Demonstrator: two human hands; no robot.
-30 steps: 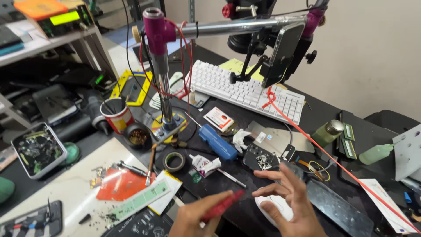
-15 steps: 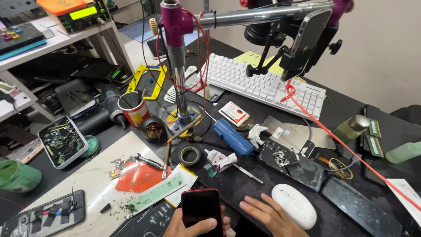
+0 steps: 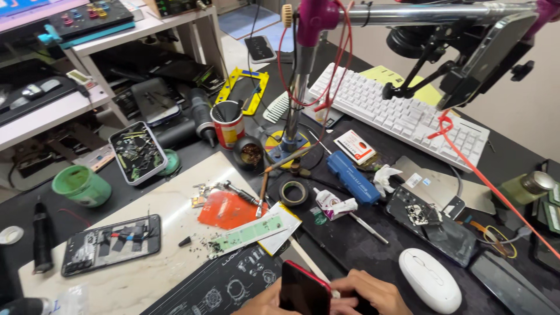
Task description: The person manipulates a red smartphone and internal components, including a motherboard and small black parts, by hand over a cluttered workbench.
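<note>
Cluttered black tabletop: we are holding the red phone upright at six o'clock, left hand and right hand both gripping it, mouse at three o'clock.

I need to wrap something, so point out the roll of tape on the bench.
In the head view, the roll of tape lies flat near the middle of the dark mat, just in front of the stand's round base, left of the blue case.

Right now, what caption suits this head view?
Both hands hold a red-edged phone above a cluttered repair bench, beside a white mouse.
</note>
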